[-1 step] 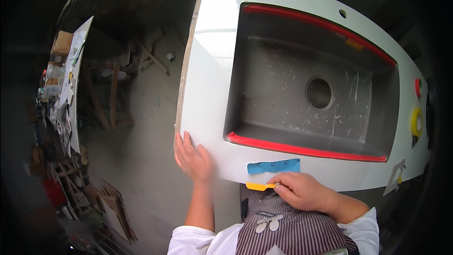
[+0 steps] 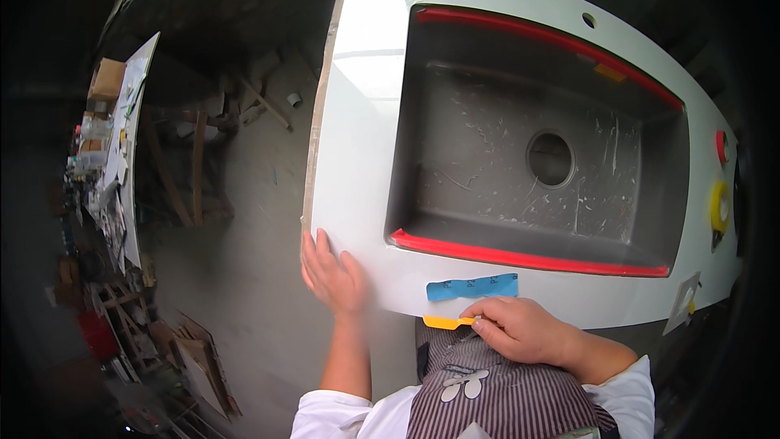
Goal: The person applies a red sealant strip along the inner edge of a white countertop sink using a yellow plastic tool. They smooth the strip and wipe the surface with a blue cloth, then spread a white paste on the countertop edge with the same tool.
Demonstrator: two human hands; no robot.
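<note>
My left hand (image 2: 335, 278) lies with fingers apart on the front left corner of a white countertop (image 2: 357, 146), its fingertips by the left edge. At the front edge my right hand (image 2: 524, 331) pinches the thin end of a small yellow plastic scraper (image 2: 441, 323), whose flat blade points left. Just beyond the scraper lies a strip of blue sandpaper (image 2: 472, 287). A dark grey sink (image 2: 487, 146) is set in the countertop, with white marks on its floor. Red tape (image 2: 528, 257) runs along its near rim, and more lines the far rim.
At the countertop's right end sit a red tape roll (image 2: 721, 147), a yellow tape measure (image 2: 720, 206) and a flat light plate (image 2: 681, 303). A small hole (image 2: 589, 21) pierces the far side. A cluttered table (image 2: 130, 154) and stacked boards (image 2: 201, 370) stand left.
</note>
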